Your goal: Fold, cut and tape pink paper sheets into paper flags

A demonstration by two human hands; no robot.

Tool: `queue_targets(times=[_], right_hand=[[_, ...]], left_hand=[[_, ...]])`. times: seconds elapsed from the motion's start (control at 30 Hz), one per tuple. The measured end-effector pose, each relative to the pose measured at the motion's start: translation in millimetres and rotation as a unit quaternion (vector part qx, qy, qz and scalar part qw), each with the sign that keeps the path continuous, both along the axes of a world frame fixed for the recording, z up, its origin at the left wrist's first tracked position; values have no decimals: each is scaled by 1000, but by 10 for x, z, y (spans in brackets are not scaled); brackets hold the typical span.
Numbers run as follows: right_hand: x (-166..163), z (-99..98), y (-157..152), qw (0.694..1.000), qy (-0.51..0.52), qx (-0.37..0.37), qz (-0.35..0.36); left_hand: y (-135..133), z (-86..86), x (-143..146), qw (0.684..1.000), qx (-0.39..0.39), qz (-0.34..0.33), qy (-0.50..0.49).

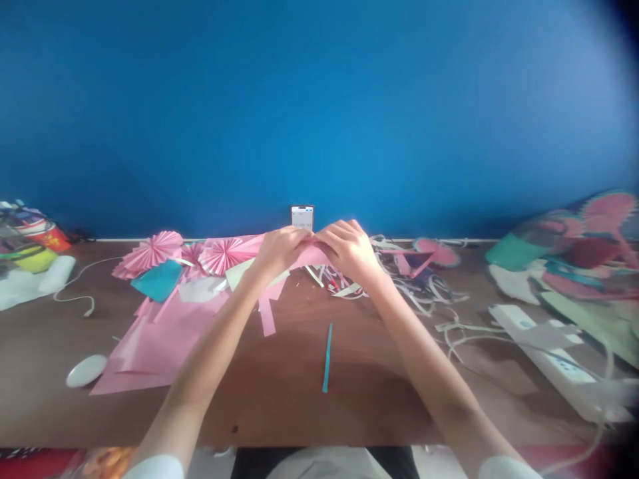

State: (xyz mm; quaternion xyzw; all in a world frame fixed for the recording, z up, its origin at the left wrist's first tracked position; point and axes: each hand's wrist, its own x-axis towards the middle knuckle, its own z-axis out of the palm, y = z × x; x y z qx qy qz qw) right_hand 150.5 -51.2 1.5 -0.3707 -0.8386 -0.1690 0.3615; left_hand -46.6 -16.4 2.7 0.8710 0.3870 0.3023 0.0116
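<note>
Raised over the far part of the table, my left hand (283,250) and my right hand (348,247) meet almost fingertip to fingertip. Both are closed on a piece of pink paper (310,257) that spans the gap between them; the fingers hide part of it. Left of my hands lie pleated pink paper fans (227,255) and a large pink sheet (170,342). A narrow pink strip (267,316) lies below my left wrist. Between my forearms, a thin teal paper strip (327,359) rests on the brown table (279,392).
A phone (302,216) stands against the blue wall (319,106). Paper scraps (424,286) and a heap of coloured paper pieces (574,246) lie to the right, near a white power strip (544,352) with cables. A white oval object (86,370) sits left.
</note>
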Motion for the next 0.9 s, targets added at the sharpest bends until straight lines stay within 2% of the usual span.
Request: queue_targets(times=[0.07, 0.17, 0.23, 0.3, 0.4, 0.43, 0.53, 0.63, 0.73, 0.9], right_hand=[[-38, -15, -23, 999, 45, 21, -22], [-71, -77, 2, 994, 92, -3, -57], [-66, -146, 60, 992, 72, -73, -80], [-43, -238, 138, 979, 11, -178, -98], [-11, -403, 257, 936, -97, -329, -76], [-12, -459, 288, 920, -132, -366, -46], [-64, -611, 346, 897, -176, -405, 22], [-151, -732, 362, 891, -198, -408, -12], [-213, -802, 366, 877, -221, -425, -45], [-222, -767, 368, 885, -209, -411, -62]], left_hand=[[57, 6, -68, 998, -1, 41, -53], [153, 18, -194, 970, 8, 105, -219], [229, 8, -279, 934, 1, 134, -330], [313, -23, -347, 904, -54, 126, -406], [423, -85, -394, 870, -150, 83, -463], [447, -104, -396, 865, -172, 65, -467], [462, -144, -374, 874, -205, 1, -441], [412, -157, -343, 912, -162, -55, -373], [364, -157, -313, 941, -113, -77, -308], [359, -136, -281, 951, -144, -64, -266]])
